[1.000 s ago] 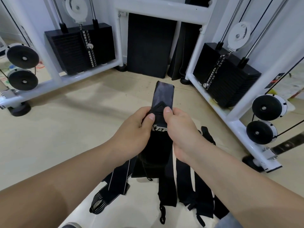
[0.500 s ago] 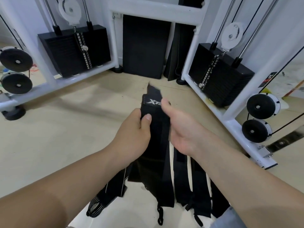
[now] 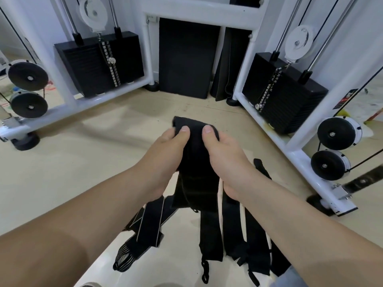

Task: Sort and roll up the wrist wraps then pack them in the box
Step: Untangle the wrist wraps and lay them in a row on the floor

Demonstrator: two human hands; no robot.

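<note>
Both hands hold one black wrist wrap [image 3: 195,160] up in front of me. My left hand [image 3: 165,156] and my right hand [image 3: 223,156] pinch its top end, which is folded over into a small roll under my thumbs. The rest of the wrap hangs down between my wrists. Below, several more black wrist wraps [image 3: 238,235] lie flat on a white surface [image 3: 178,253], one at the left with pale edge stripes [image 3: 148,226]. No box is in view.
A white cable machine frame [image 3: 294,154] with black weight stacks [image 3: 290,94] and pulley wheels [image 3: 336,136] stands at the right; another stack [image 3: 99,61] stands at the back left. A black mat [image 3: 186,56] leans against the wall. Beige floor [image 3: 72,162] surrounds me.
The wrap's upright top end has been folded down. My right hand, loose half a second ago, now pinches the rolled end beside my left thumb. The logo is no longer visible.
</note>
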